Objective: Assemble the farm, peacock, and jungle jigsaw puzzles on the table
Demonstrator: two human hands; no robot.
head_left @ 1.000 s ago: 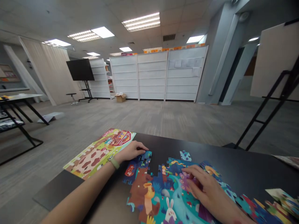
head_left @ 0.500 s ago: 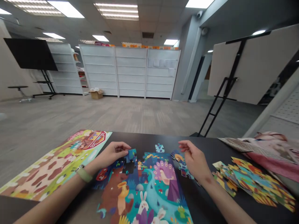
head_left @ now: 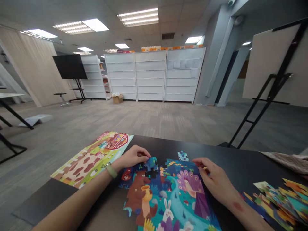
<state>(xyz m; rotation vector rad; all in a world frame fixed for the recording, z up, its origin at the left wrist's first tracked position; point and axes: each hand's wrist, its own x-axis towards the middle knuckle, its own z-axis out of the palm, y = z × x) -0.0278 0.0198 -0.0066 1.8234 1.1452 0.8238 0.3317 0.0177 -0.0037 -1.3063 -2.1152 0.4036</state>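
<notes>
My left hand (head_left: 138, 157) pinches a blue puzzle piece (head_left: 152, 163) between thumb and fingers at the upper left of a partly joined jigsaw puzzle (head_left: 173, 195). A dark gap shows just below that piece. The puzzle pictures a bear, rabbits and a peacock. At its top right corner, my right hand (head_left: 211, 176) is closed, fingers bent, with an orange-marked puzzle piece (head_left: 205, 168) partly showing between them. The rest of that piece is hidden by the hand. A light blue loose piece (head_left: 183, 156) lies just beyond the puzzle's top edge.
To the left lies a farm picture (head_left: 89, 160) on the black table (head_left: 156, 144). Several yellow and green puzzle pieces (head_left: 281, 202) are heaped at the right, near a cloth (head_left: 284, 160). A board stand (head_left: 262, 99) rises beyond the table's far right edge.
The view has turned left, shifting everything rightward. My right hand has come down and closer to the puzzle's top right corner, over the loose pieces. My left hand keeps its blue piece.
</notes>
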